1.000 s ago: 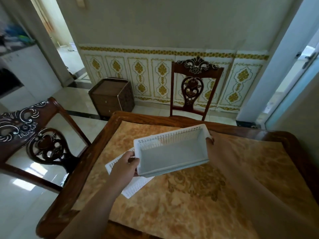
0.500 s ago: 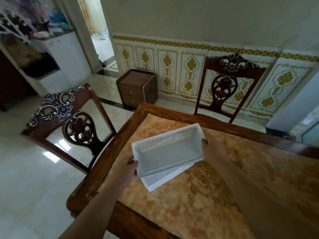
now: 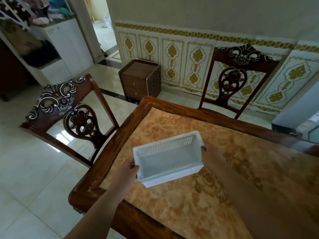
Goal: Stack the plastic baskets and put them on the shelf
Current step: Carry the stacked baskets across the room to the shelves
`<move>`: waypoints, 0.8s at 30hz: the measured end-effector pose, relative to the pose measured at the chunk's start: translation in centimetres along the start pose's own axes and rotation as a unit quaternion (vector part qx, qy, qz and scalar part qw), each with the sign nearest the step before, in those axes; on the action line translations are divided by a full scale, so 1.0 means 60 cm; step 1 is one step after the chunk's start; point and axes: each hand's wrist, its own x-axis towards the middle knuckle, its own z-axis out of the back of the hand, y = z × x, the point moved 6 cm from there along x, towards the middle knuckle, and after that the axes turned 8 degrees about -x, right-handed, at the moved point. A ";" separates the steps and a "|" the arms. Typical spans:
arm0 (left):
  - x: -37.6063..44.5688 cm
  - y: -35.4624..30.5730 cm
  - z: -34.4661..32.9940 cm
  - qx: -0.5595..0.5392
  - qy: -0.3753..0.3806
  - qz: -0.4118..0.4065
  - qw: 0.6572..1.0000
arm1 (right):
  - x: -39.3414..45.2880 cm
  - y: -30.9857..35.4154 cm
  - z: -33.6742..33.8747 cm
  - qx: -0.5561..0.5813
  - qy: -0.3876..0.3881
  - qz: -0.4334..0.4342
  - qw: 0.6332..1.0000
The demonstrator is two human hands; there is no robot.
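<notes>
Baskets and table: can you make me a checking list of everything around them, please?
Surface: wooden table with marbled orange top, bare apart from the baskets.
Job's things: white plastic baskets, one nested in another, near the table's left corner.
Clutter: nothing seen on the table.
Grippers: left hand grips the left end, right hand the right end.
Cables: nothing seen.
Surroundings: two carved wooden chairs, small brown drawer cabinet, white shelf unit, tiled floor, doorway.
</notes>
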 end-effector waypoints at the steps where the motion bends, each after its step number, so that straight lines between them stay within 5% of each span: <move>1: -0.008 -0.006 -0.001 0.016 -0.001 -0.005 1.000 | 0.000 -0.006 -0.005 0.002 0.003 -0.005 1.000; 8: -0.004 -0.016 -0.008 0.054 -0.013 -0.001 0.998 | 0.015 -0.020 -0.028 -0.026 0.026 -0.008 0.999; 24: 0.021 0.006 -0.031 -0.120 0.070 0.086 0.987 | 0.005 -0.023 -0.052 0.081 0.078 -0.060 0.992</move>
